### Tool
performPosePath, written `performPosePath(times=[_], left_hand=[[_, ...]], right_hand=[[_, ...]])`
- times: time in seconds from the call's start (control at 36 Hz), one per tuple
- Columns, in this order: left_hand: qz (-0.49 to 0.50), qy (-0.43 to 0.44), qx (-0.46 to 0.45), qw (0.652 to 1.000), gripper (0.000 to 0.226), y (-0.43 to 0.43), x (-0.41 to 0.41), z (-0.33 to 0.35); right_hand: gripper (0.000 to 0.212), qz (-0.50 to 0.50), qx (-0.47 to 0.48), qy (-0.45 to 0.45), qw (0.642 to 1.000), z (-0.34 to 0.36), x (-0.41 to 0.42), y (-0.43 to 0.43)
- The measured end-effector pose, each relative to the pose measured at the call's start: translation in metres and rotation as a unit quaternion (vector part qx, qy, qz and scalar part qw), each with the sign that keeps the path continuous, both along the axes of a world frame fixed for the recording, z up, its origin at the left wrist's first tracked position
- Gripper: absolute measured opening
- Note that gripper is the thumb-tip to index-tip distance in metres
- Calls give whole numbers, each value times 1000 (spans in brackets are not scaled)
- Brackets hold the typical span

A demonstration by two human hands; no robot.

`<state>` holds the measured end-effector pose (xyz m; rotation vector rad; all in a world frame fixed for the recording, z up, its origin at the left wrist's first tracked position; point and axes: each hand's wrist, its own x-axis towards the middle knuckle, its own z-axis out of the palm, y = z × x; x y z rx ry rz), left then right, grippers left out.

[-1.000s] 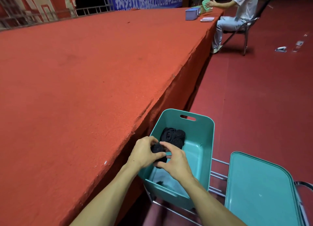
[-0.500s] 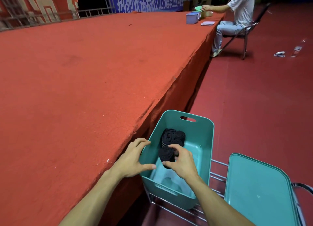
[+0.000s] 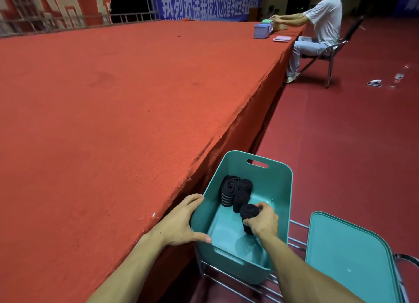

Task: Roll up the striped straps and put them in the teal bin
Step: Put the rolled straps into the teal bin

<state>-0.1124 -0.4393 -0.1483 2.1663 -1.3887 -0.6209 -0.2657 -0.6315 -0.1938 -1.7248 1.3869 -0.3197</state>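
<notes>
Teal bin [image 3: 275, 184]: on a metal rack [image 3: 229, 280], beside the red stage [image 3: 113, 121] edge.
Contents: three rolled straps [image 3: 235, 191], dark, toward its far-left corner.
Right grip [image 3: 263, 221]: curled round a fourth strap [image 3: 249, 213], low inside the bin, unreleased.
Left grip [image 3: 179, 223]: clasps the bin's left rim.
Loose straps: none visible; task apparently near complete.

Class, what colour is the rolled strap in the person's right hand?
Black; the head view shows the rolled strap in the right hand best.
</notes>
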Motion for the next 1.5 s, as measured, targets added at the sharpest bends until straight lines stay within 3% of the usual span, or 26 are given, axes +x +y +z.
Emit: performPosePath(times=[0.33, 0.89, 1.5], left_hand=[[-3, -4, -32, 999, 116, 1, 0, -5], [-8, 9, -29, 1000, 128, -7, 3, -8], [-4, 15, -23, 1000, 122, -6, 0, -3]], right_hand=[[44, -126, 1, -36, 991, -15, 15, -18], [56, -168, -21, -71, 983, -57, 58, -69], [67, -206, 15, -151, 967, -90, 71, -81]])
